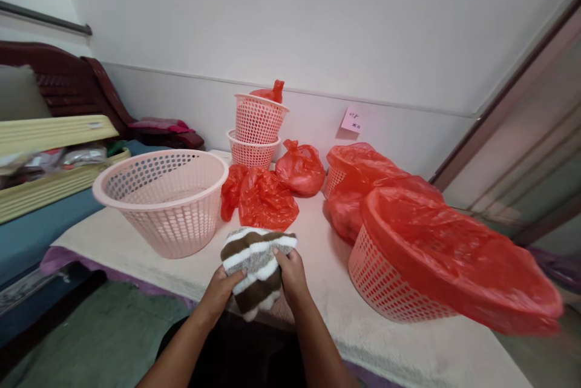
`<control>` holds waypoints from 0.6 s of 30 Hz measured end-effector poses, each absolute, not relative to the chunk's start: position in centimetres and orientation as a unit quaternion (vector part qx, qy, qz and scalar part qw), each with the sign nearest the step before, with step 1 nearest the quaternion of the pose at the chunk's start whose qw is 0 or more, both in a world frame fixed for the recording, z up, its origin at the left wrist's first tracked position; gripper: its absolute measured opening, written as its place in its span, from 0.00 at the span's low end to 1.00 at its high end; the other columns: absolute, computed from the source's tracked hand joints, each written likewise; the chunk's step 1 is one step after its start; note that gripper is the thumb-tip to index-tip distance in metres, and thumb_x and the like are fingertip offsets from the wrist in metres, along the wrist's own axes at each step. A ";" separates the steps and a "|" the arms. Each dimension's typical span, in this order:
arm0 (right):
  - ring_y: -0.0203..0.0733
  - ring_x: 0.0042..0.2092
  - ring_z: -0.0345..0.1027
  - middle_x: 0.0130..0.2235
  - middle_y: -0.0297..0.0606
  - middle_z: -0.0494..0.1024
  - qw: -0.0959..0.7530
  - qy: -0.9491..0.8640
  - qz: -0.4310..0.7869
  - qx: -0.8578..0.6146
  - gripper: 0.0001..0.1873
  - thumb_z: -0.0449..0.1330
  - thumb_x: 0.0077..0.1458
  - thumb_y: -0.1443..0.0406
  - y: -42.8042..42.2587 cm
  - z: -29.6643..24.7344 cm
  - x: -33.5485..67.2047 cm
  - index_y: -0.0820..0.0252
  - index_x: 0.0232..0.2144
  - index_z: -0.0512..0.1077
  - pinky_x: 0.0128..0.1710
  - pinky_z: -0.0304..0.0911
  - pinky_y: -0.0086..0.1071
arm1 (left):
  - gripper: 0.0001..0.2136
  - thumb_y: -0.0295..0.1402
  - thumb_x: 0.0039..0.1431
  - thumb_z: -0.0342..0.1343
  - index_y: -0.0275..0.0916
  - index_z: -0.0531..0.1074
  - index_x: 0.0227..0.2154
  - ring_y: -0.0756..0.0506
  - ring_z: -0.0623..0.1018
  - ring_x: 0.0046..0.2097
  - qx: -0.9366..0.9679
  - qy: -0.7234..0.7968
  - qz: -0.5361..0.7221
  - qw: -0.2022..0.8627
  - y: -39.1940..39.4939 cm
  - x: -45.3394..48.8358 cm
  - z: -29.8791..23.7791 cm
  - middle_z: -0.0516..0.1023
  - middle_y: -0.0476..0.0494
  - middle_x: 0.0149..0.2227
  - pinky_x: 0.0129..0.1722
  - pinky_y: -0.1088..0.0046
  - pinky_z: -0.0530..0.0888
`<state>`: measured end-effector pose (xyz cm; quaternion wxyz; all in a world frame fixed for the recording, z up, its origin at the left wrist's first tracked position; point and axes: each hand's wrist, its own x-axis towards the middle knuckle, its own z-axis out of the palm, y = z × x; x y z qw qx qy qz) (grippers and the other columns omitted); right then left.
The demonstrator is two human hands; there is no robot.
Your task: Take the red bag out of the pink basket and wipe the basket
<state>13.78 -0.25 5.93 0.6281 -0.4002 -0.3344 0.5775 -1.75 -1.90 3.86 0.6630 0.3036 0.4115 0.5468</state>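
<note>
A fuzzy cloth striped brown, white and grey (255,262) is bunched up over the near edge of the cream-covered table (318,291). My left hand (221,289) grips its lower left side with the fingers closed. My right hand (292,273) pinches its right side, thumb on top. Just behind and left of the cloth stands an uncovered pink plastic basket (166,197).
Red plastic bags (267,197) lie crumpled mid-table. Two small pink baskets (257,128) are stacked by the wall. On the right stand baskets covered in red plastic (436,255). A yellow crate (49,161) and dark red furniture sit at left.
</note>
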 end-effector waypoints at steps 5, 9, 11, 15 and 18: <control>0.45 0.36 0.74 0.36 0.36 0.81 0.637 -0.321 0.609 -0.348 0.19 0.64 0.47 0.55 1.8 7.1 12.9 0.57 0.40 0.72 0.37 0.67 0.35 | 0.23 0.42 0.53 0.61 0.37 0.72 0.50 0.40 0.81 0.43 0.277 0.456 0.551 0.641 0.1 -0.6 4.3 0.83 0.41 0.41 0.48 0.61 0.74; 0.48 0.35 0.75 0.31 0.36 0.80 0.603 -0.262 0.675 -0.334 0.19 0.65 0.46 0.54 2.0 5.7 13.6 0.58 0.38 0.73 0.35 0.68 0.36 | 0.23 0.45 0.53 0.61 0.37 0.72 0.49 0.39 0.81 0.42 0.270 0.481 0.545 0.631 1.2 -0.7 4.1 0.83 0.39 0.41 0.43 0.61 0.76; 0.48 0.34 0.75 0.30 0.36 0.80 0.607 -0.252 0.673 -0.340 0.18 0.65 0.44 0.55 2.2 5.3 15.0 0.59 0.36 0.73 0.35 0.68 0.37 | 0.24 0.44 0.48 0.64 0.38 0.74 0.46 0.40 0.81 0.42 0.275 0.491 0.549 0.618 1.6 -1.1 3.5 0.82 0.40 0.40 0.42 0.64 0.75; 0.46 0.35 0.75 0.33 0.37 0.81 0.645 -0.256 0.629 -0.350 0.18 0.64 0.43 0.53 2.8 5.5 18.3 0.59 0.33 0.73 0.38 0.68 0.37 | 0.24 0.46 0.40 0.69 0.37 0.76 0.38 0.43 0.79 0.42 0.273 0.517 0.559 0.588 2.3 -2.2 2.2 0.81 0.42 0.40 0.40 0.71 0.73; 0.42 0.33 0.72 0.32 0.34 0.80 0.666 -0.279 0.585 -0.368 0.17 0.64 0.44 0.53 2.8 5.9 19.6 0.59 0.32 0.74 0.36 0.66 0.34 | 0.25 0.49 0.39 0.68 0.38 0.75 0.38 0.46 0.77 0.43 0.258 0.528 0.573 0.570 2.5 -2.6 1.7 0.79 0.45 0.40 0.40 0.72 0.71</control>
